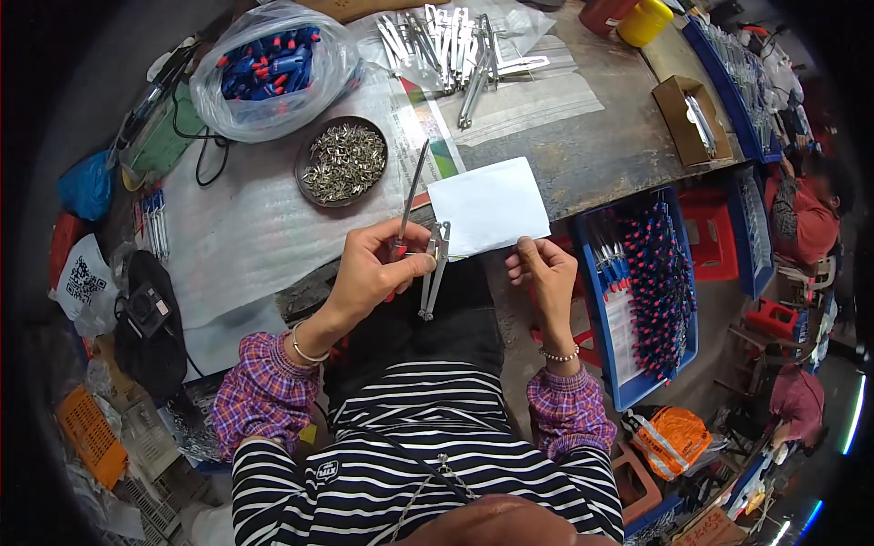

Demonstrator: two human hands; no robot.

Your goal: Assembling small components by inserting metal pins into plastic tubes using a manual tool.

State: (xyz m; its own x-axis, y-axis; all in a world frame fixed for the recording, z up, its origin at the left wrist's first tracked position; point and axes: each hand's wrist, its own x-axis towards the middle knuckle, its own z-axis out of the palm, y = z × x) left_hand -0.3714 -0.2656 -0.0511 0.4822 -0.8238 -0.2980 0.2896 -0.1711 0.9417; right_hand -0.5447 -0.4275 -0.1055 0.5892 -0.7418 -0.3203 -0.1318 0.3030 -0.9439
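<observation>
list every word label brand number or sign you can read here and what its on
I won't copy out wording, but marks show here:
Striped shirt: a small chest patch with short lettering.
White sheet at left: a black square code, no readable words.
Cardboard at lower right: characters, partly blurred.
Black device: pale label, too small to read.
White paper by the right hand: no print visible.

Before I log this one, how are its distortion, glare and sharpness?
Head view: the table edge bows under fisheye stretch; light tubes glare at lower right; the paper is bright, with little detail; left hand and right hand look fairly sharp, far-right people softer.
</observation>
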